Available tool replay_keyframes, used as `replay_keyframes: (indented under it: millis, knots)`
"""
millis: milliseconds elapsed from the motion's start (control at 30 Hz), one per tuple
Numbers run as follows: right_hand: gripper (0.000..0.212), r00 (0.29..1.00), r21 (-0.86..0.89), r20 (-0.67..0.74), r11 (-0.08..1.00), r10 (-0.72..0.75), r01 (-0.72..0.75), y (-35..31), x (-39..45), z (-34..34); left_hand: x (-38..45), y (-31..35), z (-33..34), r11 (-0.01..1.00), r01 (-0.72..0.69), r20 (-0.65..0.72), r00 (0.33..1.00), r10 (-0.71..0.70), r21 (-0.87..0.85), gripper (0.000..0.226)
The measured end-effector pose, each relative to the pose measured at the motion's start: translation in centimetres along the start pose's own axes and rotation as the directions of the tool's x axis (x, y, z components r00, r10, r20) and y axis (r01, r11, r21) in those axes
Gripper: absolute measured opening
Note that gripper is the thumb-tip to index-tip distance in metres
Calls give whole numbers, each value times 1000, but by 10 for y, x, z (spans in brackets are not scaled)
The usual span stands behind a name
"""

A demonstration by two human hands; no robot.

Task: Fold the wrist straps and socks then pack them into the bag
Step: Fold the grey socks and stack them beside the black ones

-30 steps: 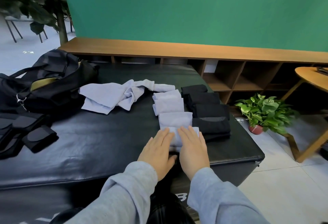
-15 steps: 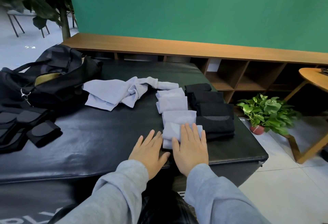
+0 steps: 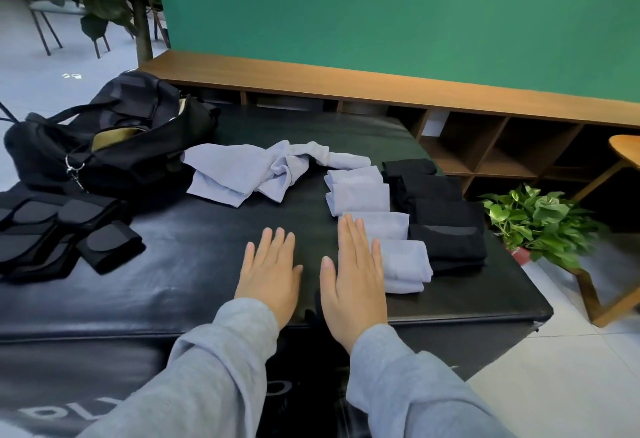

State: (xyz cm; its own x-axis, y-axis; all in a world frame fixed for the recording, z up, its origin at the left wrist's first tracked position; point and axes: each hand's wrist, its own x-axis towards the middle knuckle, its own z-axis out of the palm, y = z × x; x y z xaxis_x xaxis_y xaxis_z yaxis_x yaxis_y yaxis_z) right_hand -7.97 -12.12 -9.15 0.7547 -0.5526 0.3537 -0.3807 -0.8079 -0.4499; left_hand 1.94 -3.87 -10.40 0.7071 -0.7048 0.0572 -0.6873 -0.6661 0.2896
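1. Left hand (image 3: 270, 273): flat, fingers straight, empty on the black mat (image 3: 194, 264).
2. Right hand (image 3: 355, 276): flat, holding nothing, edge against the folded blue socks (image 3: 377, 226), probably squaring their row.
3. Folded black socks (image 3: 446, 215): rowed alongside.
4. Unfolded blue socks (image 3: 249, 174): heaped beside the bag (image 3: 117, 146), awaiting folding.
5. Wrist straps (image 3: 59, 233): far left.

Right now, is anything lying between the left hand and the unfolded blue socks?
Nothing visible: only bare black mat lies between the left hand and the unfolded blue socks. The folded blue socks sit off to the right.
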Motion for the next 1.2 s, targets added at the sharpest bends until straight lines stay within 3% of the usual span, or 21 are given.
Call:
replay_keyframes:
  millis: [200, 300, 400, 533, 900, 1200]
  knots:
    - [67, 997, 60, 82, 998, 7, -12, -20, 12, 22, 9, -31, -6, 995, 75, -184, 981, -63, 63, 54]
    - [66, 954, -88, 287, 994, 91, -68, -25, 18, 44, 15, -40, -3, 997, 75, -267, 961, -76, -15, 54]
    - [63, 914, -204, 386, 978, 123, -46, -26, 31, 54, 26, -42, -1, 996, 65, -321, 944, -78, -53, 52]
    - [59, 913, -214, 394, 976, 110, -25, -26, 47, 62, 48, -55, 3, 987, 137, -304, 940, -158, -90, 49]
    - [55, 921, -179, 378, 984, 89, -21, -24, 62, 68, 91, -67, 3, 996, 93, -269, 959, -94, -18, 46]
    - [56, 925, -179, 369, 984, 92, -27, -25, 68, 70, 105, -71, 1, 988, 144, -222, 963, -151, -50, 52]
